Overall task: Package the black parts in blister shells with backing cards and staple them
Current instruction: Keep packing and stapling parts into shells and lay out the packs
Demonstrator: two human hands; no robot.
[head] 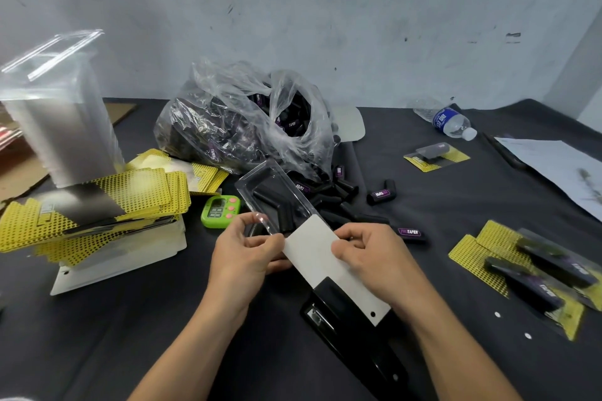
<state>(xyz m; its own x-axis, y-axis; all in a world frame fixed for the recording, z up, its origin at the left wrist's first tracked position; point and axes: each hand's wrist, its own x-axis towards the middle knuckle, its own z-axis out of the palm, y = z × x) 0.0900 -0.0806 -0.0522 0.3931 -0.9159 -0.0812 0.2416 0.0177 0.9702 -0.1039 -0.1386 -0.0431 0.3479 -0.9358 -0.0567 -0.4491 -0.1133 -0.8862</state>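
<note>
A dark table [146, 335] fills the lower frame. Above the middle slumps a clear bag [241, 120] stuffed with black parts, more of them spilled just right of it [381, 194]. At upper left stands a tall stack of clear shells [62, 114], and below it a heap of yellow cards [97, 205]. A black stapler [351, 335] lies lower centre, and finished packs [534, 273] sit at lower right.

In the middle, the blister shell [273, 195], with one black part [277, 205] in it, is held tilted above the table. The backing card [322, 257], white side up, is partly slid into its near end. The left hand [241, 254] pinches the shell's edge between thumb and fingertip. The right hand [374, 257] curls round the card's right edge. A green timer [220, 210] sits left of the shell.
</note>
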